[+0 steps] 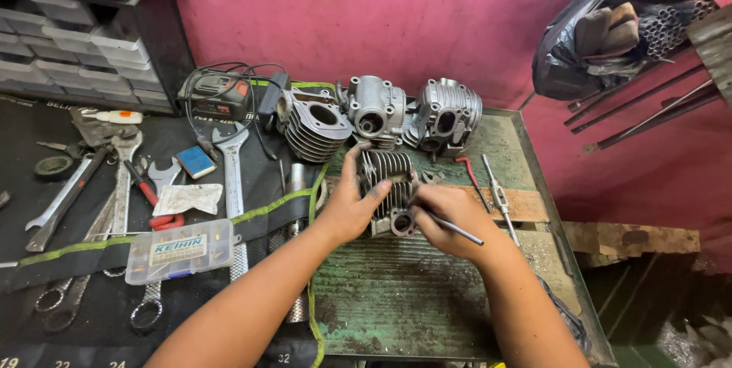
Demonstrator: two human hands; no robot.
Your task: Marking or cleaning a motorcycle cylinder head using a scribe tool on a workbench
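Finned metal cylinder head (387, 185) standing on the green tabletop (396, 307), just in front of a wooden board (526, 204). The left hand (351, 204) clasps its left side, thumb across the fins, a firm grip closed on the casting. The right hand (450, 219) presses against its right side, its grip narrow around a thin metal rod (457, 229). The head is judged heavy, rigid and sharp-edged; the thin fins could chip, so the solid flanks look the safest place to hold it. Three further engine castings (377, 112) stand behind, near the pink wall. To the left, on a black mat (46, 276), lie spanners (231, 166) and a clear plastic box (179, 250) holding small brass-coloured parts, too small to tell apart. Grey drawer bins (84, 48) stand at rear left, their contents hidden.
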